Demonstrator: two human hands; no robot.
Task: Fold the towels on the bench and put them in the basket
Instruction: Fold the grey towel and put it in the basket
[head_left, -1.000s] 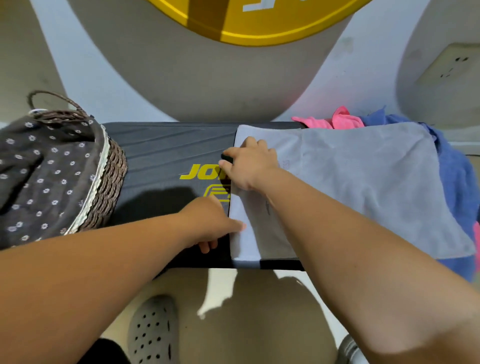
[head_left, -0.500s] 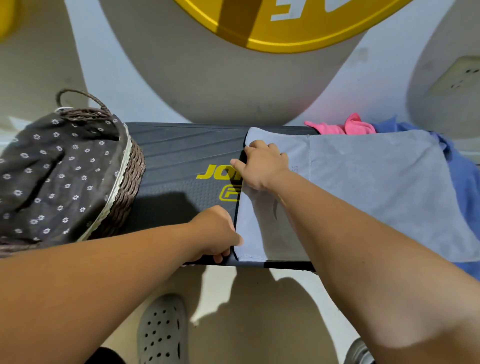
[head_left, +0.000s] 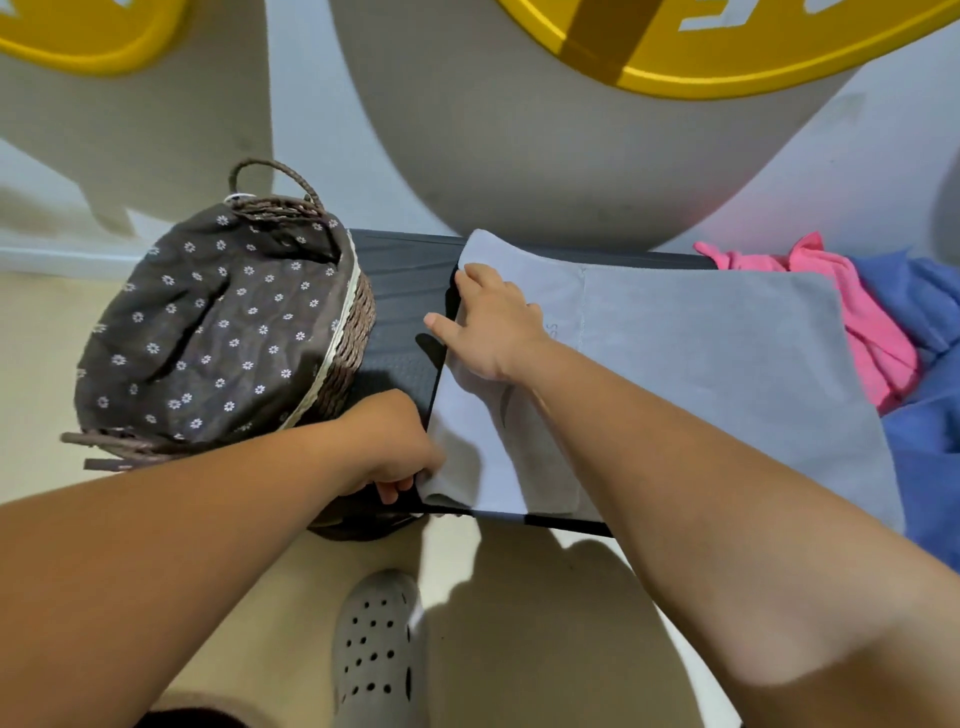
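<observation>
Surface (head_left: 405, 291): dark padded top, runs left to right under both hands; bare strip between the hands and the basket

Grey towel (head_left: 701, 364): lies flat on the surface, long axis along it, left to right. All of it stretches away to the right of both hands, which sit on its left short edge. A lower layer shows along that edge, so it looks part-folded. Judged next move: carry the left edge rightward over the rest, so the travel runs along the long axis, away from the basket

Basket (head_left: 353, 353): wicker, flower-print liner, nothing seen in it. It stands left of both hands; its wall is just beside the left hand, further from the right

Blue towel (head_left: 930, 415): crumpled, far right of both hands, partly under the grey towel's right end

Pink towel (head_left: 872, 332): bunched, far right and back from the hands, against the blue one

Right hand (head_left: 493, 327): palm down on the far part of the left edge, thumb straight out over bare surface. Fingertips are hidden at the hem, so whether they hook it I cannot tell

Left hand (head_left: 395, 447): fingers curled, pinching the near-left corner, cloth bunched at the grip; the nearer hand to the basket

Shoe (head_left: 379, 649): grey clog on the floor, below the hands
</observation>
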